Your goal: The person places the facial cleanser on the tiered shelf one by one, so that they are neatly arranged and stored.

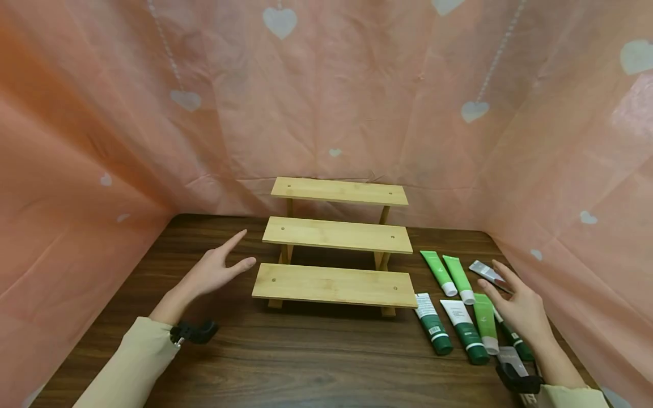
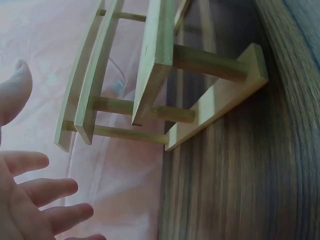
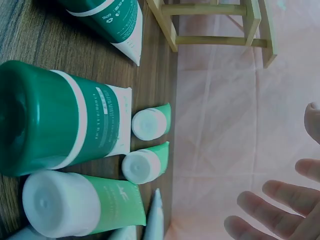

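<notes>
A three-tier wooden step rack (image 1: 334,284) stands in the middle of the dark table. To its left hovers my left hand (image 1: 214,271), fingers extended, holding nothing. Over the group of tubes on the right is my right hand (image 1: 522,309), its fingers spread and nothing in them. Two light green tubes with white caps (image 1: 437,272) lie at the back of that group. In front lie white-and-green tubes (image 1: 464,330) with dark green caps and a green tube (image 1: 485,320) with a white cap. A grey tube (image 1: 484,270) sits behind my right hand, which partly hides other tubes.
Pink fabric with white hearts (image 1: 326,102) hangs behind the table and along both sides. The dark wood-grain tabletop (image 1: 285,357) extends in front of the rack. Black wrist bands with cameras (image 1: 196,332) sit on both wrists.
</notes>
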Tool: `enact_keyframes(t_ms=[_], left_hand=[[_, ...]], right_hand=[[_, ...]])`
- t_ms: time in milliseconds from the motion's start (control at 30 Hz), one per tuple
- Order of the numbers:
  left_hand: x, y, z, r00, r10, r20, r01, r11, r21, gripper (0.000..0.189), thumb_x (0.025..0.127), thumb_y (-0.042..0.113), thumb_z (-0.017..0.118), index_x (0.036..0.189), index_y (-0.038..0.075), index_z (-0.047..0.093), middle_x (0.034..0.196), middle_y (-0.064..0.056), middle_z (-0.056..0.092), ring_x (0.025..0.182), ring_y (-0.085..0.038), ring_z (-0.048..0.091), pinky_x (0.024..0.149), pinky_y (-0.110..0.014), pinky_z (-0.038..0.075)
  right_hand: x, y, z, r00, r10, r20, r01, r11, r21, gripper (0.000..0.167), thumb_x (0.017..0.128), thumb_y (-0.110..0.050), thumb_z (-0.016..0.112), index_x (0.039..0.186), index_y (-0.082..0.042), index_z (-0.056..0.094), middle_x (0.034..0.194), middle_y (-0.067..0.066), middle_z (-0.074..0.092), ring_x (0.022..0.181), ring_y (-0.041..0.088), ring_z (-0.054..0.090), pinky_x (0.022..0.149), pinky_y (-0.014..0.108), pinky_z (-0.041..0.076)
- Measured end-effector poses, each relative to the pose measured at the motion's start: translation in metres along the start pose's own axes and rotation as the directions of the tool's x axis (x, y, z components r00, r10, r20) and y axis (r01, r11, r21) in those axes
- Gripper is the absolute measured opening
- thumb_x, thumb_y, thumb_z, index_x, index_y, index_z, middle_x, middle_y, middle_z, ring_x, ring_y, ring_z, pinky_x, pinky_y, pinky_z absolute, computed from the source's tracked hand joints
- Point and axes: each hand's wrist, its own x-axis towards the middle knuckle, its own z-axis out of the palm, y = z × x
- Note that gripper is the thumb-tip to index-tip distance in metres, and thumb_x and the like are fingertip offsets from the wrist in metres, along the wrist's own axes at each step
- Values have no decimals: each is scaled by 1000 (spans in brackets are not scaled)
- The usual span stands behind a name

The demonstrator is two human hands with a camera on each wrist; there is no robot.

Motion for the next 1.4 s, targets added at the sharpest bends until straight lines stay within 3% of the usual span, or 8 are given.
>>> enact_keyframes(t_ms=[167,433,533,667,833,1000,1267,1400], left_hand=[[10,-1,4,999,7,-37,-11,992,-129,74,86,57,55,147,23,28,144,-15,36,126,-37,39,96,-57,37],[23,-3,10,998,-29,-51,7,923,-384,69,88,46,60,143,15,35,142,-17,38,129,-34,36,99,-53,35],[29,-7,12,996,-34,-85,-7,901,-434,66,88,43,62,141,13,38,140,-18,40,127,-35,39,99,-53,36],[37,-11,15,990,-42,-137,-29,879,-476,61,88,39,63,138,10,42,135,-17,46,122,-32,46,96,-50,40],[45,-14,19,985,-76,-156,-24,830,-558,57,88,37,64,134,8,47,130,-14,52,114,-26,53,89,-40,48],[52,-18,22,986,-102,-130,-9,749,-662,55,88,30,66,133,5,48,130,-18,50,108,-17,57,81,-32,52],[62,-21,24,990,-95,-100,-19,625,-780,54,89,20,65,135,0,43,135,-24,43,110,-16,54,88,-46,47],[66,-22,25,993,-92,-79,-9,595,-804,57,88,17,65,136,-1,40,136,-23,42,109,-17,54,92,-53,42]], right_hand=[[1,8,1,999,44,28,-44,999,9,58,90,-30,63,136,-2,44,121,30,53,92,39,61,57,15,47],[-3,15,2,995,87,54,-87,996,10,56,91,-32,61,132,3,47,115,29,56,93,43,60,59,31,50],[-5,19,3,995,91,37,-92,996,11,52,89,-31,64,127,2,52,107,25,62,81,15,64,56,22,47],[-11,26,5,993,109,48,-110,994,18,48,88,-30,65,122,2,55,102,23,65,69,-15,48,52,16,44],[-20,34,8,970,190,150,-206,973,104,53,90,-31,63,125,8,50,107,29,60,69,-8,55,54,23,51],[-26,40,9,942,256,219,-295,940,172,60,91,-33,61,129,11,44,111,33,56,73,-10,54,59,29,55],[-32,42,10,911,322,259,-367,918,151,65,89,-35,62,130,11,43,111,32,57,72,6,62,59,30,54],[-33,40,13,897,347,275,-396,906,149,66,88,-34,65,129,12,43,109,30,59,70,8,62,59,30,54]])
